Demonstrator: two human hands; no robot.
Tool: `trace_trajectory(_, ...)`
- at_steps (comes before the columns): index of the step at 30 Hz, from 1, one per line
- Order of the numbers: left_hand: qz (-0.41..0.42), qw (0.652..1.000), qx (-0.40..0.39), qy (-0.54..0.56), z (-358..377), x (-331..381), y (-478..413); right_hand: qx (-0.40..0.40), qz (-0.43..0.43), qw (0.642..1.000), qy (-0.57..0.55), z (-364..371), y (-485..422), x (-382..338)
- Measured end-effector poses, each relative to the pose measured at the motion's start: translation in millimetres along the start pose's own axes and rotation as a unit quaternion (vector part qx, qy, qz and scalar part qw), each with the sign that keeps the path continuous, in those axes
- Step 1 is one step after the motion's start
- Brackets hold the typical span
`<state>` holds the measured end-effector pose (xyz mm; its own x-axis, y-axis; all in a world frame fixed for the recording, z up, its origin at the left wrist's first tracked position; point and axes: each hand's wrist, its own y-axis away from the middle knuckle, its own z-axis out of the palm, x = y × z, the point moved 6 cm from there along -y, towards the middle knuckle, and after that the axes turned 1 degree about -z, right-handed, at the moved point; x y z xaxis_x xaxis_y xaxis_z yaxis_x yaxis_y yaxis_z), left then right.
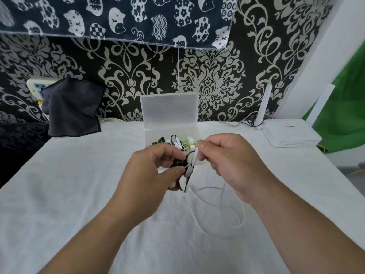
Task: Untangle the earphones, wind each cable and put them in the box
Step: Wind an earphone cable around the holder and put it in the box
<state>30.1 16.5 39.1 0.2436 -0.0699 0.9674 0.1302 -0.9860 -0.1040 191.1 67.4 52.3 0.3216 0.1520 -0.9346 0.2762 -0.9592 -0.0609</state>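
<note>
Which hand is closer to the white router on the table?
Right. The right hand, pinching the white cable, is between the router and the left hand, which grips the earphone bundle.

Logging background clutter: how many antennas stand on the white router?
2. The left antenna rises at the router's rear left; the right antenna at its rear right before the green cloth. None looks hidden.

1. Behind the fingers, black wallpaper with cream scrollwork.
2. Higher up, a navy curtain printed with white cats.
3. Under the fingers, a white-covered tabletop.
4. Far left of the fingers, a dark cloth hangs over a socket.
5. Far right, a white router, a white pillar, and green fabric.
</note>
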Motion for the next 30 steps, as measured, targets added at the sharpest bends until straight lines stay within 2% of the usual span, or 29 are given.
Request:
trace_trajectory(5, -0.044, 0.988, -0.064, 0.132, 3.5, -2.4, 1.9, 0.019, -0.044, 0.995, 0.085, -8.8, -2.8, -7.3)
trace_trajectory(9, -0.057, 0.975, -0.08, 0.2, 5.1, -0.3, 2.4, 0.011, -0.008, 0.999, -0.029, -6.6, -5.2, 4.8)
trace_trajectory(13, -0.072, 0.963, -0.086, 0.243, 5.7, -4.0, 2.1, 0.001, 0.027, 0.996, -0.087, -2.1, -2.7, 6.0)
trace_trajectory(16, -0.074, 0.961, -0.094, 0.25, 7.2, -2.5, 3.0, -0.043, 0.127, 0.966, -0.222, 11.3, 0.2, 15.1)
trace_trajectory(18, -0.072, 0.967, -0.092, 0.227, 7.6, -0.7, 3.5, -0.047, 0.151, 0.955, -0.25, 17.8, 1.3, 19.7)
trace_trajectory(20, -0.076, 0.974, -0.079, 0.198, 6.5, -2.4, 2.9, -0.015, 0.104, 0.975, -0.196, 12.7, -0.8, 18.6)
trace_trajectory(22, -0.085, 0.979, -0.065, 0.173, 4.6, -6.0, 2.0, 0.026, 0.018, 0.993, -0.112, 3.9, -0.8, 8.4)
trace_trajectory(24, -0.092, 0.981, -0.062, 0.16, 3.9, -7.4, 2.2, 0.043, -0.05, 0.996, -0.053, 1.2, 1.1, -2.8)
trace_trajectory(27, -0.095, 0.981, -0.064, 0.157, 4.6, -6.9, 3.4, 0.049, -0.085, 0.995, -0.031, 2.9, 2.4, -9.8)
trace_trajectory(30, -0.096, 0.979, -0.049, 0.174, 3.7, -7.6, 3.8, 0.066, -0.081, 0.994, -0.009, 2.0, 0.5, -6.4)
